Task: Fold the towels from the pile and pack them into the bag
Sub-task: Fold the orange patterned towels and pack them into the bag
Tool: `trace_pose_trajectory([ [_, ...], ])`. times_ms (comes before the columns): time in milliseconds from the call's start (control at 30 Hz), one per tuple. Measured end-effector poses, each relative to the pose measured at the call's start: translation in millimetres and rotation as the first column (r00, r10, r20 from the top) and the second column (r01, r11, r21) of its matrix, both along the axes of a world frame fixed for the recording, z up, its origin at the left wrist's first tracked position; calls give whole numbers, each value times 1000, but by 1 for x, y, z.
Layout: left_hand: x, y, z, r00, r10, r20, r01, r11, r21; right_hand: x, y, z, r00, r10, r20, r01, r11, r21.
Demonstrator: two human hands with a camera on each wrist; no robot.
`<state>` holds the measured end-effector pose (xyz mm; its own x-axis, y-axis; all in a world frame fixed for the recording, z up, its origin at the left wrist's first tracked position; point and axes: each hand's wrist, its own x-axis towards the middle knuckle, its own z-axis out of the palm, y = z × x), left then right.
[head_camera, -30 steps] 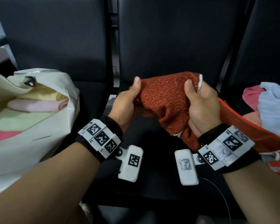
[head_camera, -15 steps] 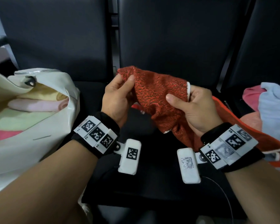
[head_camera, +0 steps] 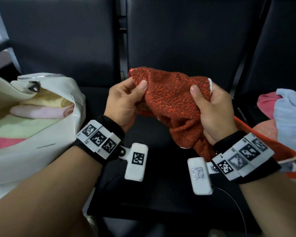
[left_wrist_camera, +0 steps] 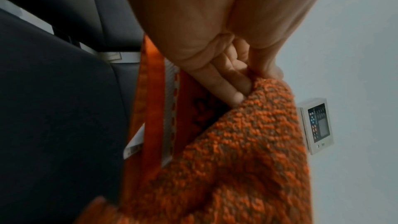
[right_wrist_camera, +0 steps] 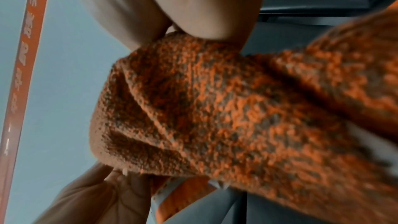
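An orange-red mottled towel [head_camera: 171, 103] is held up over the middle black seat, bunched and unfolded. My left hand [head_camera: 126, 98] pinches its upper left edge between thumb and fingers [left_wrist_camera: 228, 83]. My right hand [head_camera: 210, 106] grips the towel's right part, thumb on the front; the cloth [right_wrist_camera: 226, 108] hangs below it and trails right toward the pile. The white bag [head_camera: 46, 127] lies open at the left with folded yellow, pink and green towels inside. The pile [head_camera: 290, 113] of pink and light blue towels sits on the right seat.
Black padded seats [head_camera: 152, 185] with tall backrests [head_camera: 186, 35] run across the view. A thin black cable [head_camera: 236, 202] trails from the right wrist camera over the seat front. A white wall panel [left_wrist_camera: 316, 125] shows in the left wrist view.
My left hand shifted along the towel's top edge to a new pinch further left. My right thumb came back down onto the cloth, and the towel now spreads wider between the hands.
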<state>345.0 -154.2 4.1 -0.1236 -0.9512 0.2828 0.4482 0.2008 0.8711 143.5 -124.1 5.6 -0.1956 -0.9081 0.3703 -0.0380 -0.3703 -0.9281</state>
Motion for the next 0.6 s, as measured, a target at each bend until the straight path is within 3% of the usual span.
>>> trace_pose_trajectory([
  [233, 4, -5, -6, 999, -31, 13, 31, 999, 11, 0, 8, 3, 979, 155, 133, -157, 988, 8],
  [467, 10, -10, -6, 996, -66, -56, 67, 998, 17, -4, 2, -1, 986, 77, 148, -76, 997, -12],
  [600, 4, -8, -4, 996, 7, -86, 0, 997, 80, -2, 1, -2, 984, 80, 160, -78, 997, -24],
])
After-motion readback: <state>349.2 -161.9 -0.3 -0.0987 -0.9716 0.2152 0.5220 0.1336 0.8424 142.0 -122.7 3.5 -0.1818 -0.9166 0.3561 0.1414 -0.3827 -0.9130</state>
